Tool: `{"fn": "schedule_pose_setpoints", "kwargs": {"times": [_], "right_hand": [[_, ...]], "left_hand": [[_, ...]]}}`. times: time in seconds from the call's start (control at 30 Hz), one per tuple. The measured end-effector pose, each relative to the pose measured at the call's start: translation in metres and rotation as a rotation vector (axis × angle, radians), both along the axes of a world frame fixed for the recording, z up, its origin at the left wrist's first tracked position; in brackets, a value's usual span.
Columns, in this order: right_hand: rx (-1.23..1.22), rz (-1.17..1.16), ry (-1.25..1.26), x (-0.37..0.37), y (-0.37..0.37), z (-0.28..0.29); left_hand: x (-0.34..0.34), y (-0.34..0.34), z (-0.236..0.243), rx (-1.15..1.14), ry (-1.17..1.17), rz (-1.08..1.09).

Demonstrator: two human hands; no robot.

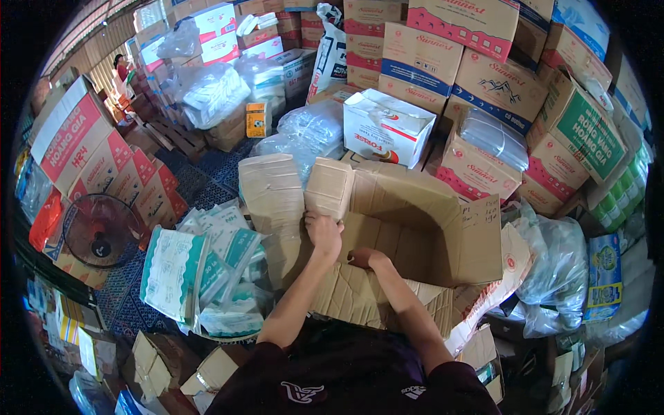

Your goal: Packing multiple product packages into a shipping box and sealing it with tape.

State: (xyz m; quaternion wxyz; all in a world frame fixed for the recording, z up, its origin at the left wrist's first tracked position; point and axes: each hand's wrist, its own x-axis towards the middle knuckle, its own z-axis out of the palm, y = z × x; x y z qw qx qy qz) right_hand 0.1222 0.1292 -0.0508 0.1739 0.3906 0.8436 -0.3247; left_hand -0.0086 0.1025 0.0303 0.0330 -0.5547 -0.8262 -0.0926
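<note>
In front of me stands a large brown cardboard box [404, 197] with its flaps spread outward and its bare inside showing. My left hand [324, 234] is closed on the box's left edge, where a small upright flap [329, 187] meets a long side flap [275, 221]. My right hand [366, 258] reaches over the near wall into the box. Its fingers are curled by the inner left corner, and what they hold, if anything, is hidden. Left of the box lies a pile of clear plastic packs with green and white print [207, 270].
A standing fan [102, 232] is at the left beside stacked cartons [104, 155]. Behind the box are a white carton [387, 128] and bagged plastic goods [304, 131]. Clear plastic bags [557, 263] crowd the right. Opened cartons [162, 366] lie lower left. A person [123, 72] is far off at upper left.
</note>
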Motion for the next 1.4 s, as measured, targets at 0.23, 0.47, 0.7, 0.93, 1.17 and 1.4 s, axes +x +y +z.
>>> {"fn": "schedule_pose_setpoints", "kwargs": {"times": [0.23,0.47,0.7,0.93,1.17,1.4], "right_hand": [[-0.018,0.169,0.041,-0.021,0.011,-0.039],[-0.29,-0.24,0.412,0.0,-0.023,0.008],[0.162,0.015,0.455,0.016,-0.002,-0.035],[0.064,-0.062,0.246,0.005,-0.011,-0.004],[-0.011,-0.049,0.137,0.007,0.007,-0.021],[0.039,-0.068,0.112,0.014,0.003,-0.013]], "left_hand": [[0.001,-0.009,-0.033,-0.046,-0.02,-0.041],[0.029,-0.094,0.052,0.064,-0.232,-0.324],[-0.017,-0.13,0.132,0.586,-0.659,-0.392],[-0.134,-0.231,0.186,1.399,-0.056,0.164],[-0.192,-0.284,0.162,1.244,-0.016,0.716],[-0.253,-0.281,0.105,0.925,-0.208,1.104]]}}
